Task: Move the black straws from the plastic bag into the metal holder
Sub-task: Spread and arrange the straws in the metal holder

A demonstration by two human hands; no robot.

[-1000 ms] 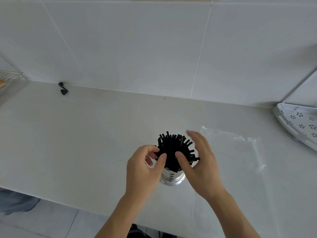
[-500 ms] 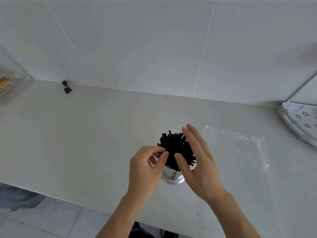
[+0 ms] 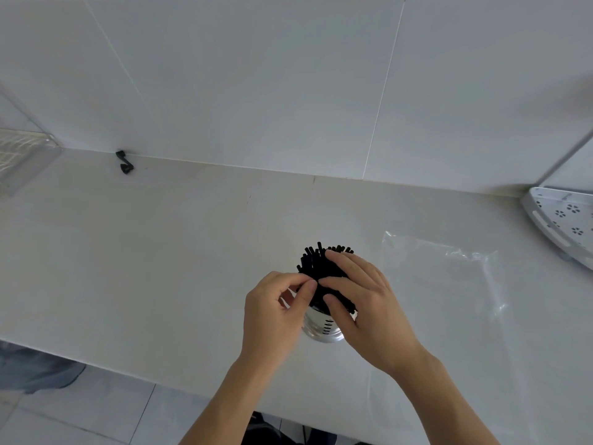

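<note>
Two hands at straw bundle. Black straws [image 3: 316, 266] stand upright in metal holder [image 3: 322, 326] on counter [image 3: 160, 268]. Left hand [image 3: 272, 311]: thumb and forefinger pinched together at bundle's left edge. Right hand [image 3: 369, 303]: fingers spread, laid over bundle's right side. Plastic bag [image 3: 449, 277] flat on counter, right of holder.
</note>
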